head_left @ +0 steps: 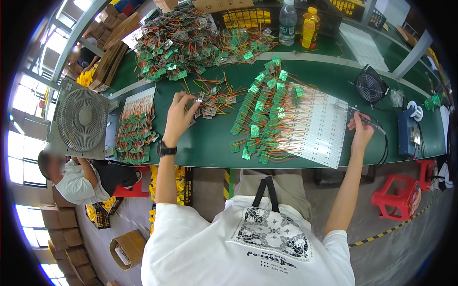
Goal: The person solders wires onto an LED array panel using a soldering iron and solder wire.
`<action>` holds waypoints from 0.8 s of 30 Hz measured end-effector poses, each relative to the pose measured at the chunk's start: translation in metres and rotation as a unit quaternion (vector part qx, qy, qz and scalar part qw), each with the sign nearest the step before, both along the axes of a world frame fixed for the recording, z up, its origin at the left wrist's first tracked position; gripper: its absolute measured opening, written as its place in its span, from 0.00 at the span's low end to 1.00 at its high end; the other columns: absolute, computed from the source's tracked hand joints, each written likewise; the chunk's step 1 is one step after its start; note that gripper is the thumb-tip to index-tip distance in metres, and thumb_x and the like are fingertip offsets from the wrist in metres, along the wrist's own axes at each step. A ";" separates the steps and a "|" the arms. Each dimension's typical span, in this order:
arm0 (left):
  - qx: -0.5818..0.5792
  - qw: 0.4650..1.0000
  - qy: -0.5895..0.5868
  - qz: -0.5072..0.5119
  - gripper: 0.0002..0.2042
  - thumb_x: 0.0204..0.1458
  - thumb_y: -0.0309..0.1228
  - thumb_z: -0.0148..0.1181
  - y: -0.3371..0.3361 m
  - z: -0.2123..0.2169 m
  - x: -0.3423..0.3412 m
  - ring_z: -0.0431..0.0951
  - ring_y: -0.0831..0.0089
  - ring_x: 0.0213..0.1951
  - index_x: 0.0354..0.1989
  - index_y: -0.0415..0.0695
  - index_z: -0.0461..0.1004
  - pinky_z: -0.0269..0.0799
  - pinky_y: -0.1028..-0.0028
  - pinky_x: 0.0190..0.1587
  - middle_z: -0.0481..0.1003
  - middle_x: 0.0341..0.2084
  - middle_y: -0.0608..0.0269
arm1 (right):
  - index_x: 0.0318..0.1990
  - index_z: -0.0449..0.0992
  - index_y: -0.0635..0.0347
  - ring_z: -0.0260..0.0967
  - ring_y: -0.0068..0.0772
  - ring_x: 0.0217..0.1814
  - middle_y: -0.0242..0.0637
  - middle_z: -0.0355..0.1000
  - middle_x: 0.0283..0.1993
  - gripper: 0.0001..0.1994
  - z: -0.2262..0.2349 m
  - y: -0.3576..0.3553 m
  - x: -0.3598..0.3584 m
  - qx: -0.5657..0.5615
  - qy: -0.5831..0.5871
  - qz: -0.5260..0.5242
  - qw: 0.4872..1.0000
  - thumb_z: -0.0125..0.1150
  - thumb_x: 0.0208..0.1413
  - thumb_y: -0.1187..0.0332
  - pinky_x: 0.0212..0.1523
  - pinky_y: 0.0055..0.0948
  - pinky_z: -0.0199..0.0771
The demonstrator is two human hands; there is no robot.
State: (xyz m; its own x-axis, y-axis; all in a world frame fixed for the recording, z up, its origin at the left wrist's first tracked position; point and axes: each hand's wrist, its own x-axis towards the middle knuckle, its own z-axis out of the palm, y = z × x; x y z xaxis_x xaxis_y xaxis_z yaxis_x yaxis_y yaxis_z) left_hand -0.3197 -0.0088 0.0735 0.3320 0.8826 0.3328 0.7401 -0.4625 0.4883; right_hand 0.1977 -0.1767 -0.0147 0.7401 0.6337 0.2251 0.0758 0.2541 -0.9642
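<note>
My left hand is raised over the bench, thumb and fingers pinching a small silvery piece. Just beyond it lies a loose group of small metal plates with red and yellow wires. On the right, my right hand grips a soldering iron, its tip pointing left above the white perforated board. Rows of red and yellow wires cross that board's left part, ending in green circuit boards spread on the green bench.
A large heap of wired circuit boards fills the back left. Nearby stand another wired board, a grey fan, two bottles, a small black fan and a blue soldering station. A co-worker sits at far left.
</note>
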 end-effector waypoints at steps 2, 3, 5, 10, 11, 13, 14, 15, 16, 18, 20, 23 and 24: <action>0.041 0.998 0.026 -0.032 0.11 0.52 0.33 0.62 -0.019 -0.002 -0.001 0.75 0.56 0.41 0.40 0.41 0.75 0.71 0.65 0.41 0.72 0.41 0.55 | 0.39 0.75 0.70 0.68 0.23 0.19 0.37 0.73 0.24 0.09 0.001 0.000 -0.001 -0.004 -0.004 0.003 1.000 0.65 0.54 0.74 0.19 0.18 0.63; 0.085 0.993 0.050 -0.066 0.12 0.51 0.32 0.63 -0.029 0.000 0.000 0.75 0.56 0.42 0.42 0.42 0.75 0.71 0.66 0.42 0.71 0.43 0.55 | 0.39 0.75 0.70 0.68 0.23 0.19 0.37 0.73 0.24 0.09 0.004 0.000 -0.001 -0.004 -0.010 0.005 1.000 0.65 0.54 0.74 0.19 0.18 0.63; 0.071 0.990 0.068 -0.100 0.14 0.49 0.31 0.65 -0.046 -0.004 0.006 0.75 0.55 0.43 0.43 0.42 0.74 0.71 0.66 0.43 0.71 0.43 0.55 | 0.39 0.75 0.70 0.68 0.23 0.19 0.37 0.73 0.24 0.09 0.003 0.000 0.000 -0.002 -0.016 0.006 1.000 0.65 0.54 0.74 0.19 0.18 0.63; -0.009 0.997 -0.077 0.008 0.17 0.45 0.30 0.69 -0.065 -0.017 0.015 0.76 0.63 0.38 0.43 0.42 0.72 0.71 0.68 0.41 0.72 0.43 0.57 | 0.40 0.75 0.70 0.69 0.23 0.20 0.37 0.73 0.24 0.08 0.000 0.003 0.001 0.009 -0.027 0.008 1.000 0.63 0.54 0.75 0.19 0.18 0.63; 0.008 0.997 -0.072 0.041 0.14 0.47 0.31 0.68 -0.062 -0.024 0.012 0.76 0.68 0.33 0.40 0.40 0.73 0.71 0.70 0.36 0.73 0.37 0.59 | 0.40 0.75 0.70 0.69 0.23 0.20 0.37 0.73 0.24 0.08 0.001 0.002 0.001 0.009 -0.027 0.009 1.000 0.63 0.54 0.75 0.19 0.18 0.63; -0.070 0.993 -0.035 0.083 0.12 0.47 0.31 0.67 -0.062 -0.029 0.011 0.76 0.68 0.33 0.38 0.40 0.74 0.71 0.70 0.35 0.73 0.33 0.59 | 0.40 0.75 0.70 0.68 0.23 0.20 0.37 0.73 0.25 0.08 0.001 0.002 0.000 0.007 -0.024 0.006 1.000 0.63 0.54 0.75 0.19 0.18 0.63; -0.146 0.981 0.003 0.124 0.11 0.48 0.31 0.66 -0.061 -0.031 0.011 0.75 0.69 0.32 0.35 0.39 0.74 0.70 0.70 0.35 0.73 0.29 0.60 | 0.40 0.75 0.70 0.68 0.23 0.20 0.37 0.73 0.25 0.08 0.002 0.002 0.000 0.006 -0.024 0.007 1.000 0.63 0.54 0.75 0.19 0.18 0.63; -0.147 0.981 0.003 0.126 0.11 0.48 0.31 0.66 -0.060 -0.037 0.008 0.75 0.69 0.32 0.35 0.39 0.74 0.70 0.70 0.35 0.73 0.29 0.60 | 0.40 0.75 0.70 0.68 0.23 0.20 0.37 0.73 0.25 0.08 0.003 0.002 0.000 0.004 -0.026 0.004 1.000 0.63 0.54 0.75 0.20 0.19 0.63; -0.113 0.990 -0.024 0.084 0.09 0.49 0.29 0.65 -0.058 -0.045 0.006 0.75 0.71 0.30 0.34 0.38 0.74 0.70 0.72 0.35 0.74 0.28 0.61 | 0.40 0.75 0.70 0.68 0.23 0.20 0.37 0.73 0.25 0.08 0.004 0.002 -0.001 0.001 -0.028 0.001 1.000 0.63 0.54 0.75 0.20 0.19 0.64; -0.081 0.995 -0.050 0.040 0.08 0.50 0.28 0.64 -0.056 -0.053 0.004 0.74 0.73 0.28 0.32 0.37 0.73 0.69 0.74 0.34 0.75 0.27 0.61 | 0.40 0.75 0.70 0.68 0.23 0.20 0.37 0.73 0.25 0.08 0.004 0.002 -0.003 0.005 -0.026 0.001 1.000 0.63 0.54 0.76 0.20 0.19 0.64; -0.051 0.996 -0.070 0.002 0.09 0.51 0.29 0.63 -0.056 -0.056 0.004 0.76 0.72 0.29 0.34 0.36 0.74 0.71 0.75 0.34 0.76 0.28 0.60 | 0.39 0.75 0.71 0.68 0.23 0.20 0.37 0.73 0.25 0.08 0.005 0.000 -0.004 0.007 -0.024 -0.003 1.000 0.63 0.54 0.76 0.20 0.19 0.64; -0.219 0.945 -0.244 0.004 0.08 0.54 0.27 0.61 -0.055 -0.057 0.006 0.77 0.76 0.31 0.36 0.34 0.73 0.73 0.77 0.36 0.79 0.33 0.59 | 0.39 0.75 0.71 0.69 0.23 0.20 0.38 0.73 0.25 0.08 0.005 0.000 -0.004 0.005 -0.023 -0.004 1.000 0.63 0.54 0.76 0.20 0.19 0.64; -0.221 0.945 -0.243 0.001 0.08 0.54 0.27 0.61 -0.056 -0.052 0.012 0.77 0.76 0.31 0.36 0.34 0.73 0.73 0.77 0.36 0.79 0.33 0.59 | 0.39 0.75 0.70 0.69 0.24 0.20 0.38 0.73 0.25 0.07 0.004 0.000 -0.004 0.001 -0.020 -0.003 1.000 0.63 0.54 0.76 0.20 0.19 0.64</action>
State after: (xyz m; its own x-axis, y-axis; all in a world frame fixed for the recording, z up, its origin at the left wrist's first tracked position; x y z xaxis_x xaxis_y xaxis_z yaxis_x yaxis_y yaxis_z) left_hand -0.3081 -0.0648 0.0212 0.2335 0.9714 0.0438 0.3802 -0.1326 0.9154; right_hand 0.1942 -0.1764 -0.0102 0.7338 0.6293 0.2562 0.1152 0.2563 -0.9597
